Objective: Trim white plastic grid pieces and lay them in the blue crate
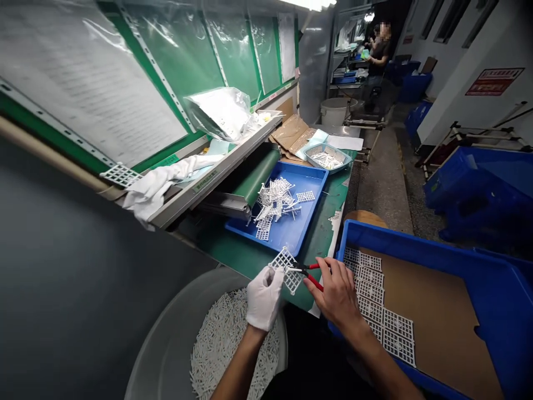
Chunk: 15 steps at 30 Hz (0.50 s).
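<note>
My left hand [263,297], in a white glove, pinches a white plastic grid part [285,266] over the table's near edge. My bare right hand [335,289] grips red-handled cutters [308,273] whose jaws touch the grid part's right side. Right of that hand, several flat white grids [385,311] lie in rows on brown cardboard inside a big blue crate [491,278]. A blue tray [291,230] ahead holds a heap of untrimmed white grid parts [272,205].
A grey round bin [175,344] with white plastic offcuts sits under my left arm. A green conveyor [254,178] ends at the blue tray. A small tray [327,155] stands further back. Blue crates [470,194] line the floor at right. A person [378,53] stands far off.
</note>
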Each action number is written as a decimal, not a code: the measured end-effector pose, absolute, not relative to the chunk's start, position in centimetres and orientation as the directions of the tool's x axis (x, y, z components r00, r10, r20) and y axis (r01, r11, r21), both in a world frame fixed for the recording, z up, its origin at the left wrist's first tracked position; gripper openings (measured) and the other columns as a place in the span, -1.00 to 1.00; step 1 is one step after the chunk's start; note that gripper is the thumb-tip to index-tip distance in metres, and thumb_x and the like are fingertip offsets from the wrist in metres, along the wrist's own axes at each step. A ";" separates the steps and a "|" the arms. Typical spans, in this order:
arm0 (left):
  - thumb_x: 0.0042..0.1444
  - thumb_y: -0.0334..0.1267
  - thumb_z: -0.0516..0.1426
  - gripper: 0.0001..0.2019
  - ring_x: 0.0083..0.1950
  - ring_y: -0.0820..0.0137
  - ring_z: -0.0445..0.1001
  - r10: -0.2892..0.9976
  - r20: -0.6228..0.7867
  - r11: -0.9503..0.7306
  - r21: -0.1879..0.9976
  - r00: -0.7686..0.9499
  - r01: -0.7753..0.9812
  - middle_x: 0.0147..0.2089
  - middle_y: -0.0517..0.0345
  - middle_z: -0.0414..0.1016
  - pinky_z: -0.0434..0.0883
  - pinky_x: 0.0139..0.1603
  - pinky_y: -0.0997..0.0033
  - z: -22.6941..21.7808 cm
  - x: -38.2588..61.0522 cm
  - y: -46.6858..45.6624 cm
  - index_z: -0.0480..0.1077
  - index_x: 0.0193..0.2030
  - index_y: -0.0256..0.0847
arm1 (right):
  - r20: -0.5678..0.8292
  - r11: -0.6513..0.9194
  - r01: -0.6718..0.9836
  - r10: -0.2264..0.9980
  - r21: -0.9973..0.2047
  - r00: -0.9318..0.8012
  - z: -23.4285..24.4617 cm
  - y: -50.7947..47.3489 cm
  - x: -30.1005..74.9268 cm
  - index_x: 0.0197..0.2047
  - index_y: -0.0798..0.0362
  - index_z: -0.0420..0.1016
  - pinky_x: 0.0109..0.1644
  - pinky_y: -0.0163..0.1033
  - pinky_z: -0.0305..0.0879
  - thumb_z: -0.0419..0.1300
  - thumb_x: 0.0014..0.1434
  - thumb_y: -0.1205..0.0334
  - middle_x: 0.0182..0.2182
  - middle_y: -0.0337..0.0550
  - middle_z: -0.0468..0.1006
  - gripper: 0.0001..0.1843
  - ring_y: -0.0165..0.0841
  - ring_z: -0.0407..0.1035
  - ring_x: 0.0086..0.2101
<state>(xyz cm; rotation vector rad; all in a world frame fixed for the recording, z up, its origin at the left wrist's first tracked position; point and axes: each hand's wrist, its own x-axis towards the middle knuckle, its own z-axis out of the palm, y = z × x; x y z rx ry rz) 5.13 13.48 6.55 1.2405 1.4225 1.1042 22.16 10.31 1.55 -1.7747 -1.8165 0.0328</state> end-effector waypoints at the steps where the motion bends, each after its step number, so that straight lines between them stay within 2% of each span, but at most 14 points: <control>1: 0.15 -0.03 0.17 -0.59 -0.44 0.52 0.05 0.995 -0.083 0.090 0.982 -0.049 0.168 -0.51 0.32 0.06 0.13 -0.43 0.50 6.8 4.5 12.8 0.09 -0.54 -0.16 | 0.404 0.140 0.907 0.914 -0.398 0.036 1.8 9.9 21.9 0.23 0.13 0.31 0.12 0.06 0.22 0.05 0.36 -0.14 0.05 0.11 0.41 -0.42 -0.07 0.27 0.05; 4: 0.17 -0.02 0.16 -0.59 -0.44 0.51 0.07 0.997 -0.081 0.083 0.982 -0.018 0.170 -0.50 0.30 0.08 0.13 -0.42 0.49 7.5 2.3 11.1 0.10 -0.53 -0.17 | 0.455 0.219 0.908 0.890 -0.357 -0.035 2.4 8.5 21.1 0.24 0.16 0.31 0.14 0.06 0.21 0.07 0.35 -0.14 0.05 0.13 0.40 -0.40 -0.06 0.26 0.06; 10: 0.18 -0.03 0.13 -0.59 -0.44 0.50 0.04 0.989 -0.011 0.039 0.980 -0.145 0.194 -0.50 0.31 0.02 0.12 -0.43 0.49 9.0 -1.0 7.7 0.07 -0.53 -0.16 | 0.508 0.289 0.905 0.856 -0.313 -0.097 3.6 5.6 18.5 0.23 0.14 0.31 0.16 0.10 0.21 0.10 0.34 -0.13 0.04 0.12 0.40 -0.41 -0.06 0.27 0.04; 12: 0.18 -0.01 0.13 -0.59 -0.44 0.50 0.05 0.993 -0.001 0.024 0.980 -0.116 0.195 -0.50 0.32 0.02 0.13 -0.43 0.49 9.5 -2.0 6.7 0.08 -0.54 -0.16 | 0.522 0.308 0.900 0.846 -0.308 -0.111 4.1 4.8 17.6 0.24 0.14 0.31 0.16 0.12 0.22 0.10 0.33 -0.14 0.04 0.13 0.40 -0.39 -0.04 0.27 0.05; 15: 0.13 0.03 0.19 -0.60 -0.43 0.49 0.16 0.999 -0.029 0.033 0.991 -0.028 0.128 -0.49 0.30 0.15 0.21 -0.39 0.50 10.2 -3.4 5.5 0.18 -0.52 -0.18 | 0.553 0.321 0.898 0.826 -0.301 -0.110 4.8 3.7 16.0 0.23 0.13 0.31 0.15 0.15 0.24 0.10 0.32 -0.14 0.04 0.13 0.40 -0.40 -0.02 0.27 0.05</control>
